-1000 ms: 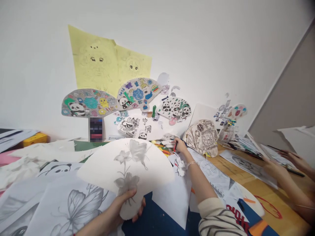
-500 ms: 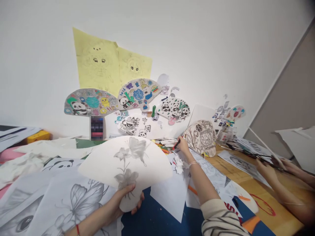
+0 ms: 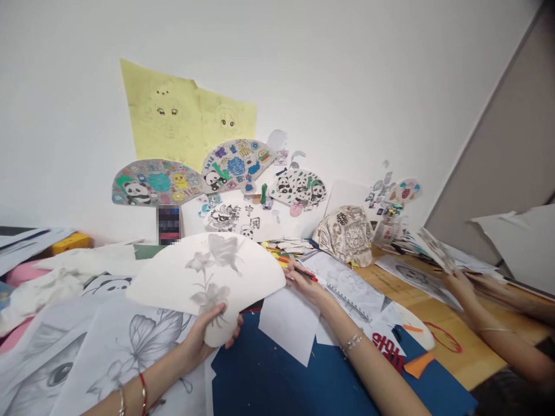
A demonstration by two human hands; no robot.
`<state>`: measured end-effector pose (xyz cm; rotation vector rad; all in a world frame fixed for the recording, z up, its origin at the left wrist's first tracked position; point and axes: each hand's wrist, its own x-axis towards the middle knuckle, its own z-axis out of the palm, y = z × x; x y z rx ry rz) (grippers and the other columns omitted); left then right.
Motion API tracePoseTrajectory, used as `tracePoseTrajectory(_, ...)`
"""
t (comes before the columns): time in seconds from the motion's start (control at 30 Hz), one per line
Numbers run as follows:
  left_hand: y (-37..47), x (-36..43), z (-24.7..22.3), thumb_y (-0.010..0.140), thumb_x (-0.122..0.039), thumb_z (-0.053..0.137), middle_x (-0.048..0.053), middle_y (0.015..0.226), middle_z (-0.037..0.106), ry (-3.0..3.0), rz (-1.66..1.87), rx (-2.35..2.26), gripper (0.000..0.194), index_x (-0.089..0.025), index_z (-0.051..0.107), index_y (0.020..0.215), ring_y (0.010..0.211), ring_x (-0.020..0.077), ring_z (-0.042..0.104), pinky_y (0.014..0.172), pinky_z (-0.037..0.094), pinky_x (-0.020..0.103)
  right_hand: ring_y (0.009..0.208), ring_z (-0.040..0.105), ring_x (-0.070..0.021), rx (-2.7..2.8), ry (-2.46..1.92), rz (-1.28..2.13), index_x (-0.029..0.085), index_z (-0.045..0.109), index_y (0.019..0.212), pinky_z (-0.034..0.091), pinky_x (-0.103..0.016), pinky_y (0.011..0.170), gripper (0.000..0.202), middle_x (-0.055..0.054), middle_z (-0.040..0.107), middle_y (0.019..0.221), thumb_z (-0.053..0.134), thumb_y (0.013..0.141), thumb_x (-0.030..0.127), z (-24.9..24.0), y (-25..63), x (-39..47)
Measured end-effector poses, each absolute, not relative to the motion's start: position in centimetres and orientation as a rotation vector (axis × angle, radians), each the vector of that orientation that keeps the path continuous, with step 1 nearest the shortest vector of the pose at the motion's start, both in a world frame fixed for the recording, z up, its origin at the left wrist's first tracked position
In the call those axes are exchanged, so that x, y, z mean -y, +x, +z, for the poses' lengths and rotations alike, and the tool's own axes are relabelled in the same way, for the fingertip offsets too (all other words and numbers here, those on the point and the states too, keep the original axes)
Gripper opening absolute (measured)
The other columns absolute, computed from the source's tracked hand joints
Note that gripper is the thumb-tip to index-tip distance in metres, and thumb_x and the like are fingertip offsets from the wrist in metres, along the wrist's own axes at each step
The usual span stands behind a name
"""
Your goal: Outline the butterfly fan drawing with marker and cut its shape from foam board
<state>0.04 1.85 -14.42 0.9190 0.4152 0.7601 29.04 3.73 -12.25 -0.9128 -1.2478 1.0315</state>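
A white paper fan (image 3: 255, 271) with a grey butterfly and flowers drawn on it is held upright by its handle in my left hand (image 3: 217, 332), thumb in front and fingers behind. My right hand (image 3: 303, 282) is closed on a red-and-black pen (image 3: 309, 274), close to the fan's right edge. Whether its fingertips touch that edge cannot be made out. Below the fan on the left lies a sheet with a large butterfly drawing (image 3: 151, 341).
Decorated fans (image 3: 236, 164) and yellow drawings (image 3: 162, 121) are on the wall. A patterned cap (image 3: 344, 234), a spiral sketchbook (image 3: 342, 283) and loose papers lie behind and right. Another person's hands (image 3: 462, 283) hold a paper item at the right.
My right hand has come back from the pens toward the fan, with the pen in it. White crumpled paper near it is gone from view. The other person's paper item is now raised.
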Motion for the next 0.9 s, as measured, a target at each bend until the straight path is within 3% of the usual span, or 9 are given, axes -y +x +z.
tracePoseTrajectory(0.2, 0.0, -1.9, -14.1, 0.085, -0.037, 0.054, 0.016, 0.083, 0.063, 0.951, 0.845, -0.429, 0.033, -0.006, 0.065, 0.088, 0.064, 0.0211, 0.057, 0.046, 0.042, 0.027, 0.07, 0.052, -0.0128, 1.219, -0.765, 1.19, 0.022, 0.044, 0.073, 0.047, -0.033, 0.079, 0.026, 0.004, 0.049, 0.067, 0.069, 0.068, 0.018, -12.6, 28.5, -2.1)
tracePoseTrajectory(0.47, 0.1, -1.7, -13.6, 0.088, -0.034, 0.05, 0.015, 0.084, 0.063, 0.929, 0.832, -0.436, 0.031, -0.007, 0.062, 0.094, 0.066, 0.0222, 0.058, 0.047, 0.042, 0.028, 0.076, 0.057, -0.0148, 1.096, -0.646, 1.244, 0.022, 0.04, 0.071, 0.045, -0.032, 0.076, 0.033, 0.001, 0.058, 0.074, 0.071, 0.067, 0.014, -14.4, 28.9, -3.5)
tracePoseTrajectory(0.63, 0.1, -1.8, -13.4, 0.088, -0.033, 0.048, 0.017, 0.084, 0.063, 0.901, 0.827, -0.422, 0.029, -0.007, 0.06, 0.097, 0.067, 0.0237, 0.059, 0.047, 0.042, 0.029, 0.066, 0.051, -0.0117, 1.079, -0.574, 1.249, 0.022, 0.038, 0.068, 0.039, -0.026, 0.064, 0.035, 0.004, 0.052, 0.065, 0.071, 0.064, 0.01, -15.2, 29.1, -4.4)
tracePoseTrajectory(0.9, -0.4, -2.1, -13.8, 0.09, -0.035, 0.045, 0.017, 0.085, 0.062, 0.874, 0.789, -0.412, 0.032, -0.008, 0.057, 0.103, 0.067, 0.0243, 0.059, 0.048, 0.042, 0.03, 0.061, 0.041, -0.01, 1.092, -0.502, 1.295, 0.022, 0.037, 0.069, 0.03, -0.023, 0.059, 0.038, 0.007, 0.04, 0.061, 0.071, 0.06, 0.006, -14.2, 29.0, -4.0)
